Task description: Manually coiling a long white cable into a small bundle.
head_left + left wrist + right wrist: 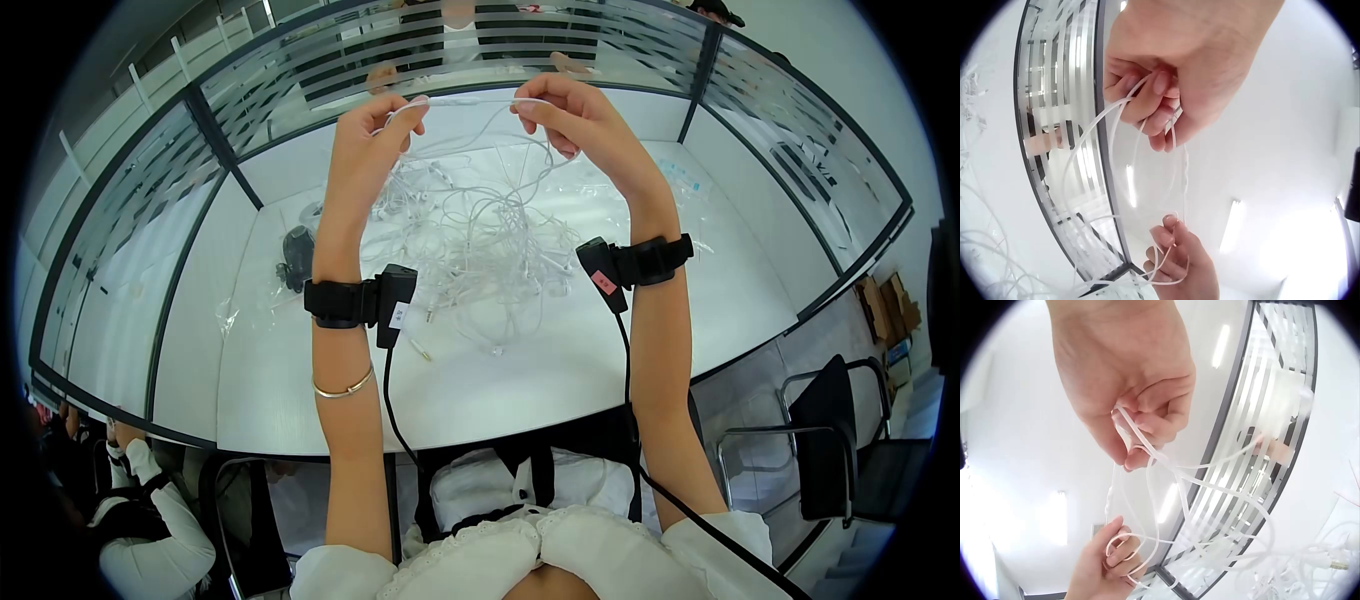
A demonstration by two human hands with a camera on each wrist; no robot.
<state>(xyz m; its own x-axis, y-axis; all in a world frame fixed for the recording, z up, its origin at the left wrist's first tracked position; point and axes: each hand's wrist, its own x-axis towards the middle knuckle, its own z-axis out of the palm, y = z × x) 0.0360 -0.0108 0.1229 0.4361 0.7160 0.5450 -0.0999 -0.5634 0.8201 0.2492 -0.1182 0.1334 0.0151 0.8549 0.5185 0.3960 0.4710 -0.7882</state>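
Observation:
My left hand [366, 152] is raised over the back of the table, pinching a thin white cable [1185, 181] between thumb and fingertips. Loops of that cable also pass through its curled fingers. Opposite it, my right hand [590, 128] pinches the same white cable strands, thumb against fingers, as the right wrist view shows. A short length spans the gap between both hands, and part of it looks twisted. Slack loops [1260, 515] hang from the right hand down toward a big tangle of white cables [505, 225] on the white table [300, 400].
A black item in clear plastic [297, 256] lies left of the tangle, with clear bags around. Glass-topped partitions [215, 125] enclose the table's back and sides. A black chair [830, 430] stands at right; another person [150, 520] sits at lower left.

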